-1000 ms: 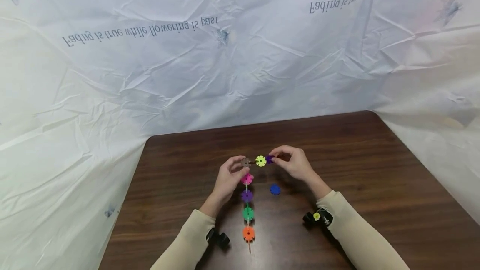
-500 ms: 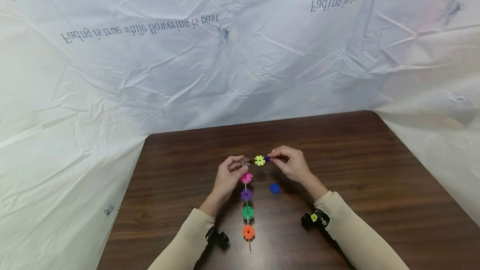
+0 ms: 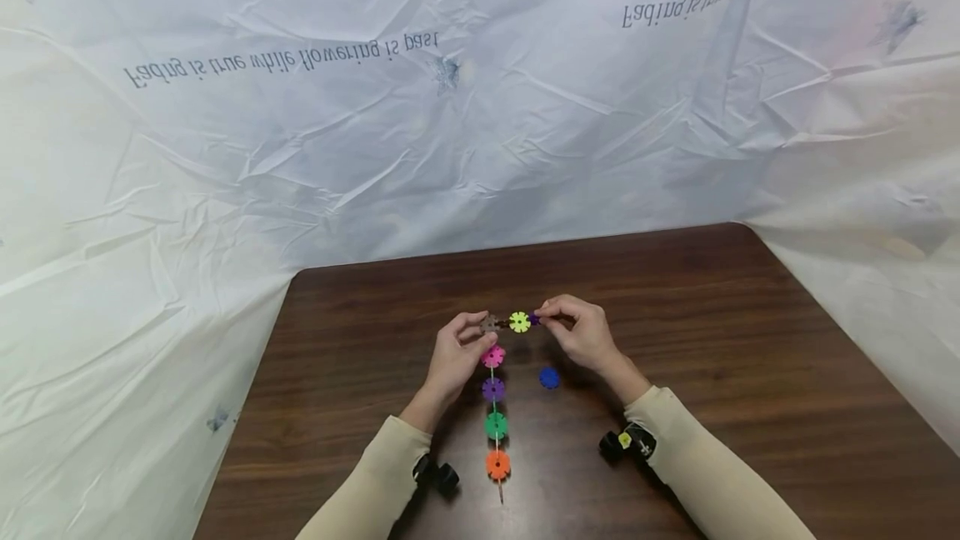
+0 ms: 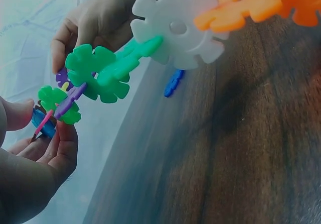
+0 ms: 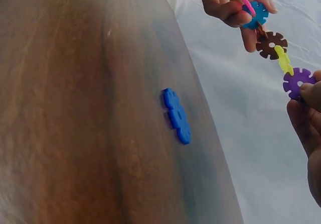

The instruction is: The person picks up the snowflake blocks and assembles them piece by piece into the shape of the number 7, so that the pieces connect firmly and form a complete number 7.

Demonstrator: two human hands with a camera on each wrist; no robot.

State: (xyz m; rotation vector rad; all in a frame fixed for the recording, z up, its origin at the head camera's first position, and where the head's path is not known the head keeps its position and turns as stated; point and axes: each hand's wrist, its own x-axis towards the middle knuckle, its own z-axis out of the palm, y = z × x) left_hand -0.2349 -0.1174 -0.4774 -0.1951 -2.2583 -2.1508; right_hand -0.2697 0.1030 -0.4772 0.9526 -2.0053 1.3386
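A chain of interlocking notched plastic discs runs up from an orange disc [image 3: 497, 465] near me and bends right at the far end. My left hand [image 3: 456, 357] holds the chain at the bend, thumb and fingers pinching a light-blue disc [image 5: 257, 14]. From there a brown disc [image 5: 271, 45] and a yellow disc [image 3: 519, 322] lead rightward to a purple disc [image 5: 299, 81]. My right hand [image 3: 587, 338] pinches that purple disc between thumb and fingertips, and it meets the yellow disc's edge. Green [image 4: 98, 73] and white [image 4: 178, 28] discs show large in the left wrist view.
One loose dark-blue disc [image 3: 550, 377] lies on the dark wooden table [image 3: 750, 340], below my right hand. Pale printed sheeting [image 3: 480, 148] hangs behind the table and along its sides. Black wrist cameras [image 3: 435, 477] sit at both sleeves.
My right hand and wrist have shifted slightly left, and the purple disc sits a little closer to the yellow one. My left hand keeps its hold nearly unmoved.
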